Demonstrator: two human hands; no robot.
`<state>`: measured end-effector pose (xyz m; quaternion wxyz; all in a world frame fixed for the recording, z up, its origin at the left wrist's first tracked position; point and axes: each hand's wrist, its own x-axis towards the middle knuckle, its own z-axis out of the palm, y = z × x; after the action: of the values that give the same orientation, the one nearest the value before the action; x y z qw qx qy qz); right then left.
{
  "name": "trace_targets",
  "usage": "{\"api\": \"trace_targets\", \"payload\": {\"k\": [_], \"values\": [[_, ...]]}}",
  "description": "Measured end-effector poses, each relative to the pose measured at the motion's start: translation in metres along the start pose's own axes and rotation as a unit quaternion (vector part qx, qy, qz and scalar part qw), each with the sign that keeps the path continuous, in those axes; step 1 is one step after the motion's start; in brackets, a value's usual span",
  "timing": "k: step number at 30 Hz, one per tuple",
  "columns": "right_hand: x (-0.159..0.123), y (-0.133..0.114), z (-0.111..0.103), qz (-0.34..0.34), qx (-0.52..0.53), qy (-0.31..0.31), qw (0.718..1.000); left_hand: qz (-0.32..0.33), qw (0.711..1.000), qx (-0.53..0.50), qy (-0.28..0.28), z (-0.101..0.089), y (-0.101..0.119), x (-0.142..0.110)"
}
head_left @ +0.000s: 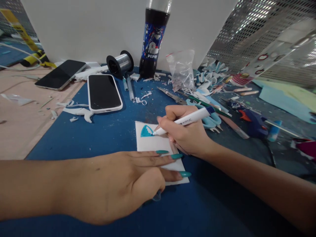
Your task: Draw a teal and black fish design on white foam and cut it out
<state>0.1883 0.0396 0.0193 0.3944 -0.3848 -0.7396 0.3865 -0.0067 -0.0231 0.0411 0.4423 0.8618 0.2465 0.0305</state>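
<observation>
A small white card (151,143) lies on the blue mat (103,141) in front of me. A teal curved shape (146,131) is coloured in at its upper left corner. My right hand (187,131) grips a white acrylic marker (184,121), its tip touching the card beside the teal shape. My left hand (128,181) lies flat over the card's near edge, fingers stretched out with teal nails, pressing it down.
A white-cased phone (104,92) lies face up on the mat, a second phone (60,74) to its left. Behind stand a Pepsi bottle (152,39), a wire spool (120,63) and a plastic bag (182,69). Scissors (209,119), a glue gun (254,121) and scraps clutter the right.
</observation>
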Motion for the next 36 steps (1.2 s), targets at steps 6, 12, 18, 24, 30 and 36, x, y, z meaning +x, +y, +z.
{"api": "trace_targets", "payload": {"k": [6,12,18,24,30,36], "values": [[-0.0004,-0.001,0.0004,0.002,0.015,-0.003,1.0,-0.005,1.0,-0.012,0.002,0.0017,0.0001,-0.0009],[0.0009,0.0001,0.0008,0.014,0.014,0.022,1.0,0.015,1.0,0.0,-0.003,0.0007,-0.001,-0.0005],[-0.0008,-0.0019,0.0027,0.071,0.048,0.007,0.996,0.01,1.0,0.001,0.004,0.0003,-0.0001,0.0004],[-0.0014,-0.0032,0.0012,0.099,0.068,0.0,0.993,-0.006,1.0,-0.012,0.005,0.0014,-0.0017,-0.0019],[-0.0006,-0.0018,0.0011,0.107,0.096,-0.01,0.99,-0.012,1.0,-0.011,0.004,0.0017,-0.0011,-0.0023],[-0.0006,-0.0008,0.0016,0.101,0.102,-0.019,0.989,0.013,1.0,0.001,-0.015,-0.0019,-0.0007,0.0001]]}}
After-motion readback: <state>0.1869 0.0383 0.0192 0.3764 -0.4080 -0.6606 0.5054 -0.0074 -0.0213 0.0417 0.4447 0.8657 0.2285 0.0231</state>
